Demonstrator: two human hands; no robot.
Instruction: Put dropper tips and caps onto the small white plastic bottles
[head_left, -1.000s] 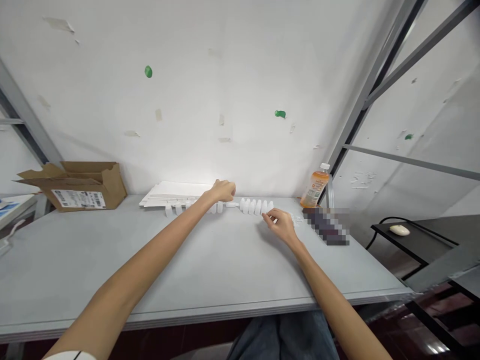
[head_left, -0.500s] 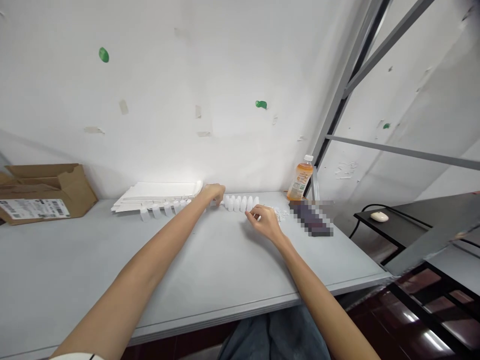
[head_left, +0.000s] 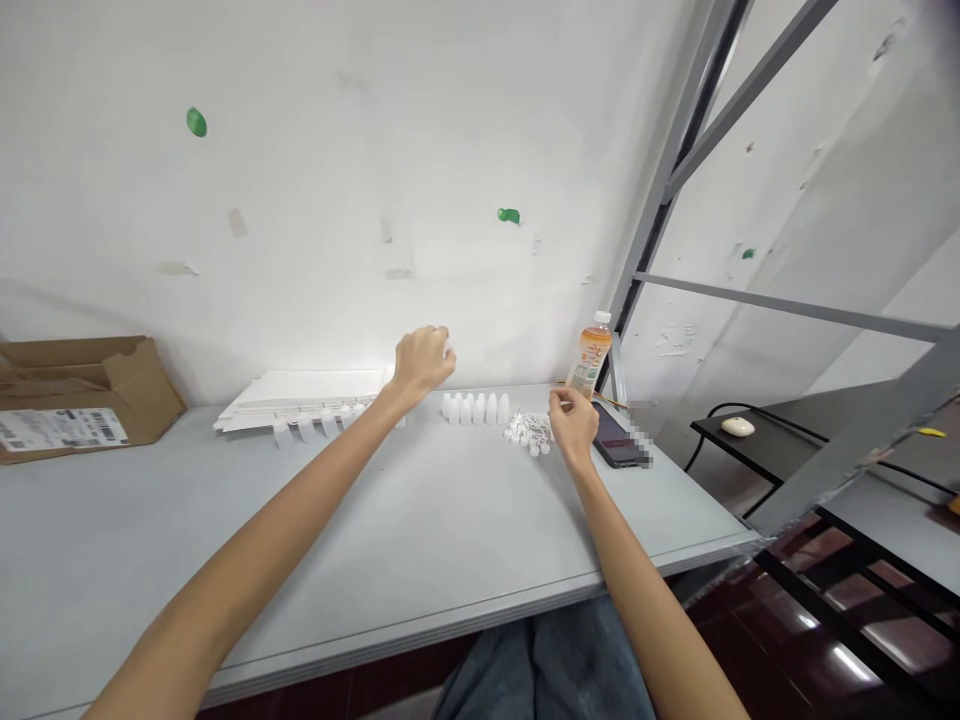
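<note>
My left hand (head_left: 422,362) is closed and raised above the back of the table. A bit of white plastic shows at its fingers, seemingly a small bottle, mostly hidden. Just below and to the right, small white bottles (head_left: 477,409) stand close together in rows. My right hand (head_left: 574,428) is pinched shut beside a pile of small white caps (head_left: 529,433) with thin stems. What its fingertips hold, if anything, I cannot make out. Behind my left forearm, more small white bottles (head_left: 306,429) form a spaced line.
White sheets (head_left: 300,387) are stacked against the wall. An open cardboard box (head_left: 142,390) sits at the far left. A phone (head_left: 619,440) and an orange drink bottle (head_left: 592,350) stand or lie right of the caps. A metal frame (head_left: 667,205) rises at the table's right end.
My left hand has lifted from beside the bottle rows. My right hand has moved right, from in front of the bottles to the cap pile, uncovering the caps. The view has shifted slightly.
</note>
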